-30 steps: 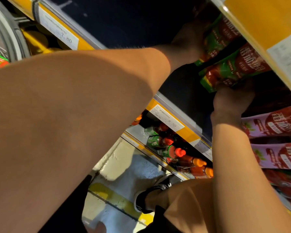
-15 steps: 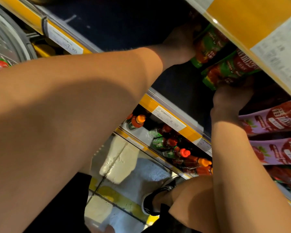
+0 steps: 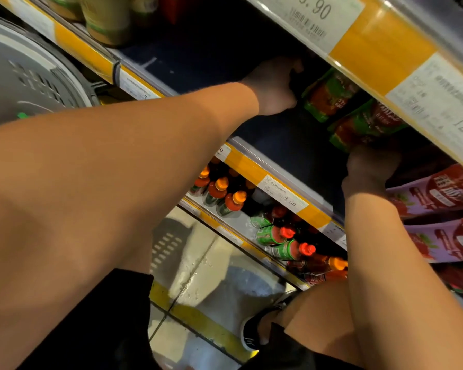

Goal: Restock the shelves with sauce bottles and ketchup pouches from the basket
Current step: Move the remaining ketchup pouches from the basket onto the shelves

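In the head view, both arms reach into a dark shelf bay under a yellow shelf edge (image 3: 380, 46) that carries price labels. The left hand (image 3: 274, 86) is curled into a fist just beside the upper green-and-red ketchup pouch (image 3: 329, 96); whether its fingers have hold of the pouch cannot be told. The right hand (image 3: 369, 169) is below the lower ketchup pouch (image 3: 364, 126), fingers curled up against its bottom edge, apparently holding it. Purple pouches (image 3: 444, 193) lie stacked to the right. On the shelf below stand sauce bottles (image 3: 225, 193) with orange and red caps. A grey basket (image 3: 30, 76) shows at upper left.
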{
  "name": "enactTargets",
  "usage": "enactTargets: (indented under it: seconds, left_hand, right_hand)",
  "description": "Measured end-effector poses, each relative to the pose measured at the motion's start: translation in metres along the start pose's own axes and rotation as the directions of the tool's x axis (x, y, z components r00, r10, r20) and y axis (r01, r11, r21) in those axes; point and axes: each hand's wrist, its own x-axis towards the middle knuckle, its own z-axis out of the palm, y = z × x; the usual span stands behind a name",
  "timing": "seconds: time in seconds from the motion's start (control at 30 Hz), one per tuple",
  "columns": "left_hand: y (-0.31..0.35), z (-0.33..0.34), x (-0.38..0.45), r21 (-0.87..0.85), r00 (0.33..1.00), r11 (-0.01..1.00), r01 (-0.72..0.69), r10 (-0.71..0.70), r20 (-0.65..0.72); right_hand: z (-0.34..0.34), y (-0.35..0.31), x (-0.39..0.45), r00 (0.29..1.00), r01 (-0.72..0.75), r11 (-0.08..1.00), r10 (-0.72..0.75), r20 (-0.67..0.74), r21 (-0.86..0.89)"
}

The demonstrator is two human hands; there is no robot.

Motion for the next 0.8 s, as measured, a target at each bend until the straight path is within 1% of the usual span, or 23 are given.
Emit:
enactTargets:
  seconds: [0.07, 0.1, 0.17, 0.3, 0.47, 0.5, 0.57, 0.63, 0.7, 0.77, 0.8]
  left_hand:
    - [0.0, -0.003, -0.006, 0.017, 1.0, 1.0, -0.01, 0.01, 0.012]
    - [0.0, -0.005, -0.008, 0.027, 1.0, 1.0, -0.015, 0.015, 0.009]
    - [0.001, -0.005, -0.013, 0.041, 1.0, 0.999, -0.024, 0.024, -0.007]
    - [0.006, -0.007, -0.025, 0.065, 1.0, 0.997, -0.031, 0.03, 0.006]
    - [0.013, -0.012, -0.047, 0.027, 0.999, 0.999, -0.03, 0.029, 0.039]
    - [0.013, -0.014, -0.053, 0.01, 0.999, 0.999, -0.03, 0.03, 0.043]
    - [0.011, -0.018, -0.067, -0.014, 0.998, 0.999, -0.047, 0.048, 0.038]
    - [0.009, -0.023, -0.082, -0.041, 0.997, 0.997, -0.061, 0.063, 0.042]
    - [0.007, -0.031, -0.097, -0.042, 0.996, 0.997, -0.065, 0.067, 0.054]
    - [0.007, -0.043, -0.112, -0.026, 0.996, 0.997, -0.077, 0.078, 0.054]
    - [0.006, -0.05, -0.121, -0.021, 0.995, 0.996, -0.083, 0.084, 0.05]
  right_hand:
    - [0.0, 0.001, 0.0, 0.999, 0.013, 0.998, -0.015, -0.033, -0.06]
    - [-0.002, 0.003, 0.001, 0.997, 0.041, 0.998, -0.043, -0.057, -0.044]
    - [-0.005, 0.004, -0.001, 0.996, 0.054, 0.998, -0.055, -0.072, -0.021]
    - [-0.015, -0.001, -0.013, 0.997, -0.078, 0.997, 0.078, 0.027, -0.002]
    - [-0.024, -0.004, -0.032, 0.988, -0.136, 0.99, 0.138, -0.066, 0.032]
    - [-0.024, -0.005, -0.039, 0.989, -0.133, 0.991, 0.132, -0.063, -0.005]
    - [-0.021, -0.01, -0.057, 0.985, -0.17, 0.985, 0.17, -0.021, 0.008]
    - [-0.017, -0.013, -0.074, 0.989, -0.146, 0.989, 0.145, 0.031, 0.022]
    - [-0.011, -0.016, -0.089, 0.993, -0.089, 0.996, 0.091, 0.079, -0.029]
    - [-0.003, -0.022, -0.105, 0.986, 0.021, 0.995, -0.005, 0.167, -0.094]
    - [0.002, -0.024, -0.113, 0.972, 0.087, 0.992, -0.064, 0.227, -0.093]
